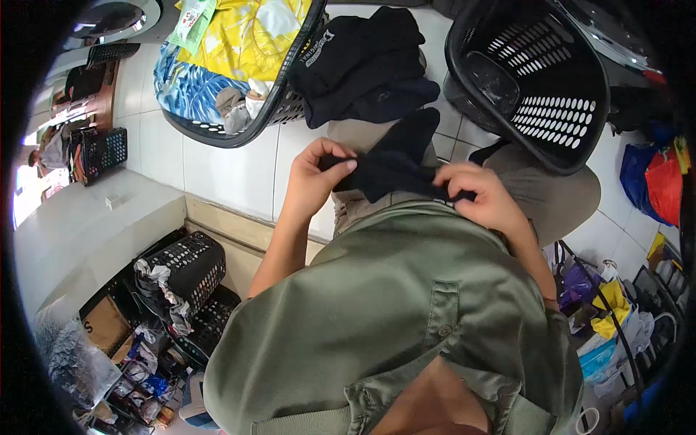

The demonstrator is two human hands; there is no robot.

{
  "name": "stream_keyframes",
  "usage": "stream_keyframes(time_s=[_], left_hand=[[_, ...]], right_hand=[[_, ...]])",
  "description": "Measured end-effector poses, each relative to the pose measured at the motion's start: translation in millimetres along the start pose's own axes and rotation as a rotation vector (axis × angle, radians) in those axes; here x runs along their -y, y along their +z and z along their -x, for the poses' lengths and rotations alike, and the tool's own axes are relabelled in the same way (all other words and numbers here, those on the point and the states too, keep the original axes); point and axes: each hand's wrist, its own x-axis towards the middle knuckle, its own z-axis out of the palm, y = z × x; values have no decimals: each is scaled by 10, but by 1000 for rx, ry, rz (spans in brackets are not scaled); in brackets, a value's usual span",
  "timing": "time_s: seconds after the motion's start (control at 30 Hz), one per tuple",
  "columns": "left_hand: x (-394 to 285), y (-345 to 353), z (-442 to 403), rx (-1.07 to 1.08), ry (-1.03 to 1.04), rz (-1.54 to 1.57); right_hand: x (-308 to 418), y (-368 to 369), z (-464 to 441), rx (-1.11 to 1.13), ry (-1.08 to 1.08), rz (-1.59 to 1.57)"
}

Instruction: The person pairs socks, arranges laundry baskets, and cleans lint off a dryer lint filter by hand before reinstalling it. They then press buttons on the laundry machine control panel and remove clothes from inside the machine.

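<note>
The left hand [317, 174] pinches the black garment [395, 161] at left, the blurred right hand [480, 192] seemingly at right; uneven tugging could crease it.

Interior of what appears to be a laundry shop. Round-doored machines [116, 18] stand near perforated plastic baskets [522, 83], one heaped with colourful fabrics [246, 36], on a white-tiled floor [225, 174].

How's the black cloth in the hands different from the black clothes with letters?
The black cloth is pinched by the left hand and right hand; the black clothes lie piled. The black cloth looks smaller than the black clothes. The black clothes show white letters; the black cloth shows none visible. Both are dark fabric.
</note>
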Motion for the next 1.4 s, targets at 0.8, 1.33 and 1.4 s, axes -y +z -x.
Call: stream_keyframes(time_s=[0.8, 1.33, 1.4], left_hand=[[31, -93, 151, 130, 72, 342], [-744, 271, -1005, -236, 1096, -1029], [-678, 301, -1209, -128, 953, -1076]], right_hand=[[-263, -163, -223, -462, 594, -889], [191, 421, -775, 73, -53, 562], [252, 434, -774, 146, -98, 532]])
